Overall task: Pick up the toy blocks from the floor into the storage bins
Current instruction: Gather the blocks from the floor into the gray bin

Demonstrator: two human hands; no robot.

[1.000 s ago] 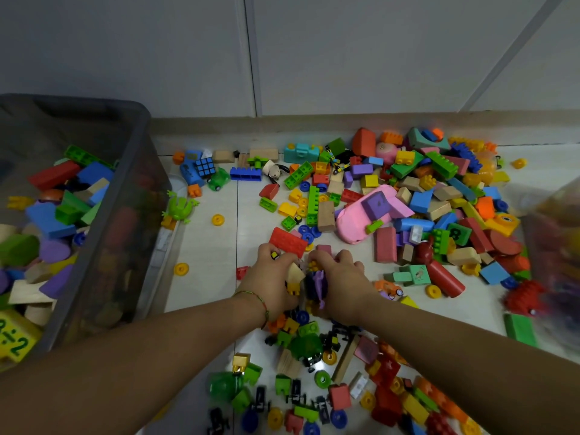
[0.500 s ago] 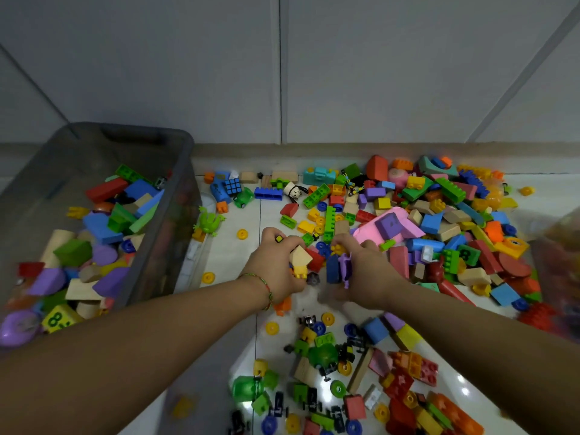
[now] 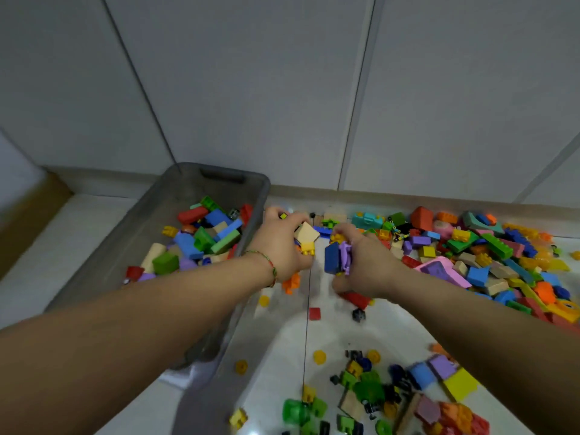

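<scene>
My left hand (image 3: 282, 243) is closed around a handful of toy blocks, with a tan wooden block (image 3: 306, 234) and a yellow brick sticking out. It hovers above the floor beside the right wall of the grey storage bin (image 3: 254, 186). My right hand (image 3: 365, 262) is just to its right, gripping a dark blue block (image 3: 332, 258) and a purple piece (image 3: 345, 255). An orange brick and a red brick show under the hands. The bin holds several coloured blocks. A big pile of blocks (image 3: 470, 246) covers the floor at the right.
Loose blocks and small toy cars (image 3: 370, 390) lie on the white tiled floor near me. A red cube (image 3: 314, 313) and yellow discs lie between bin and hands. The grey wall runs behind the bin. A brown edge shows at the far left.
Both hands have risen off the floor with their blocks and moved left, closer to the bin. The view has tilted up and shifted left.
</scene>
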